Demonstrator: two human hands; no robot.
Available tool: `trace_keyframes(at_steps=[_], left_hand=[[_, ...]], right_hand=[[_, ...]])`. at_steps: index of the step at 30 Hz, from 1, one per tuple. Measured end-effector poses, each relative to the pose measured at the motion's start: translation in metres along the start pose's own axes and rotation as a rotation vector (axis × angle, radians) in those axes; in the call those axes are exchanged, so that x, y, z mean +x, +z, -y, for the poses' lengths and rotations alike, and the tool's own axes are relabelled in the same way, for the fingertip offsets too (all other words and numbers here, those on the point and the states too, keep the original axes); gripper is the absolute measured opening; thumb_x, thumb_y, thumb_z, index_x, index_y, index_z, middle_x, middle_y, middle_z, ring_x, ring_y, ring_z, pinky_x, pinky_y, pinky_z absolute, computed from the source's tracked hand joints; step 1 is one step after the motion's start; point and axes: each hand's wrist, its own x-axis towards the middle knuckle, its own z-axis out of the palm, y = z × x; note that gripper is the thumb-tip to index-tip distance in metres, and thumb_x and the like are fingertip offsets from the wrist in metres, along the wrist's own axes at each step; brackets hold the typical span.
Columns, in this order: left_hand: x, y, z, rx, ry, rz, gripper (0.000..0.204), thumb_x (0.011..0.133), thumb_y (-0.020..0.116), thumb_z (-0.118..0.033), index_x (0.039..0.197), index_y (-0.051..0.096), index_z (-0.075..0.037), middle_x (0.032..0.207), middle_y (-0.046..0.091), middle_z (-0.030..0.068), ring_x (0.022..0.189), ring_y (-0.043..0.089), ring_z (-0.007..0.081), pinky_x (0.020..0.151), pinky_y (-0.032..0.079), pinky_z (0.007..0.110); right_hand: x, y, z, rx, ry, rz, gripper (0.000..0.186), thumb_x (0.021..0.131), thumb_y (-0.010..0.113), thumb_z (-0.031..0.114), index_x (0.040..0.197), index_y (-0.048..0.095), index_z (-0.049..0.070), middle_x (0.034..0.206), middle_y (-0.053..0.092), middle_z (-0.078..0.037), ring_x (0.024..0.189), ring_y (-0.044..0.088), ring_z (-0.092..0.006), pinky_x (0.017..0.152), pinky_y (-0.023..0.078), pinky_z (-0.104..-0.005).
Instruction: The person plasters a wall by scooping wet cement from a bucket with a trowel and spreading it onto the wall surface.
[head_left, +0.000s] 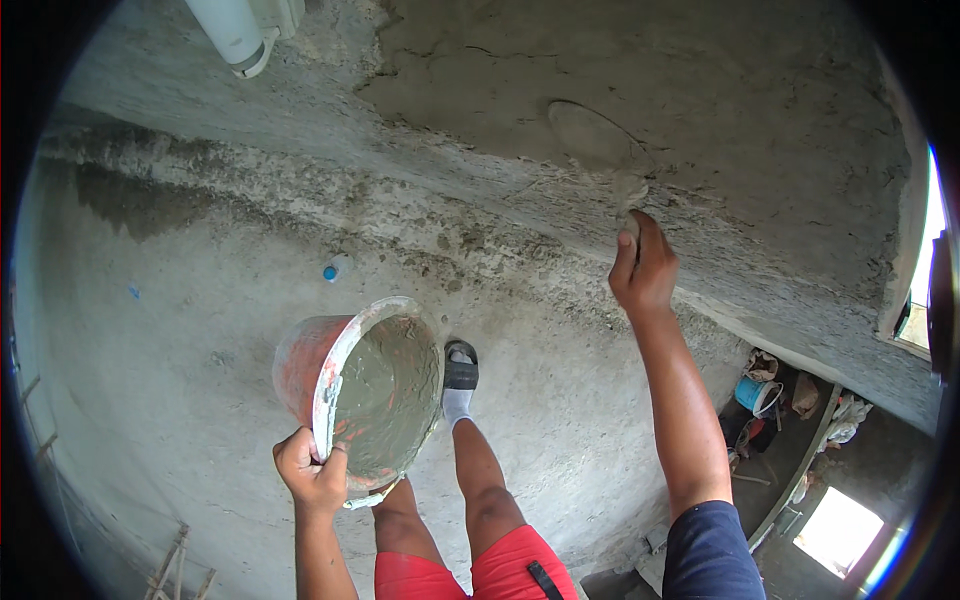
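A person's left hand (315,475) is clamped on the pale rim of a reddish bucket (300,365), which is tilted to show the wet grey mortar (388,395) inside and is held up above a grey concrete floor (190,390). The right hand (650,268) is raised beside a rough, partly plastered wall (760,110), fingers and thumb curled toward each other, though whether they grip anything cannot be told. Below, beside the bucket's right edge in view, is a foot in a white sock and black sandal (461,374).
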Motion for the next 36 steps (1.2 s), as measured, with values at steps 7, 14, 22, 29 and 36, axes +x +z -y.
trace_keyframes(at_steps=[7,14,22,29,36], left_hand=[[-0.004,-0.002,0.006,0.026,-0.001,0.007,0.027,0.068,0.063,0.001,0.064,0.038,-0.006,0.054,0.039,0.0029,0.05,0.035,0.0149,0.052,0.027,0.036],[-0.011,-0.006,0.01,0.046,0.001,0.006,0.028,0.068,0.063,0.001,0.064,0.037,-0.006,0.055,0.039,0.0028,0.051,0.034,0.0167,0.053,0.026,0.036],[-0.015,-0.001,0.012,-0.021,-0.003,-0.022,0.029,0.069,0.062,0.002,0.064,0.035,-0.006,0.054,0.036,0.0012,0.052,0.033,0.0119,0.051,0.026,0.034],[-0.028,-0.021,-0.003,-0.024,-0.028,-0.058,0.032,0.068,0.062,0.001,0.062,0.033,-0.007,0.054,0.035,0.0004,0.052,0.032,0.0099,0.05,0.025,0.033],[-0.051,-0.044,-0.044,-0.07,-0.013,-0.101,0.029,0.067,0.059,0.003,0.062,0.032,-0.007,0.058,0.039,-0.004,0.056,0.034,0.0061,0.049,0.025,0.03]], right_hand=[[-0.074,0.0,-0.023,-0.071,0.251,-0.015,0.027,0.097,0.055,0.013,0.119,0.059,-0.002,0.088,0.067,-0.024,0.075,0.066,-0.0454,0.064,0.053,-0.049],[-0.022,0.008,0.02,0.132,0.206,-0.036,0.027,0.098,0.054,0.015,0.119,0.058,-0.001,0.087,0.067,-0.024,0.076,0.067,-0.0453,0.064,0.053,-0.0493],[-0.055,0.035,-0.028,-0.225,0.163,0.292,0.029,0.094,0.062,0.019,0.117,0.059,0.003,0.096,0.069,-0.019,0.078,0.068,-0.0427,0.067,0.055,-0.0506],[-0.01,0.002,0.019,0.039,0.032,-0.001,0.03,0.091,0.064,0.016,0.118,0.059,0.003,0.096,0.069,-0.021,0.08,0.067,-0.0441,0.066,0.055,-0.0483],[0.001,0.015,0.01,-0.428,0.245,0.468,0.035,0.096,0.057,0.036,0.112,0.064,0.006,0.101,0.072,-0.018,0.089,0.072,-0.0373,0.071,0.058,-0.0486]])
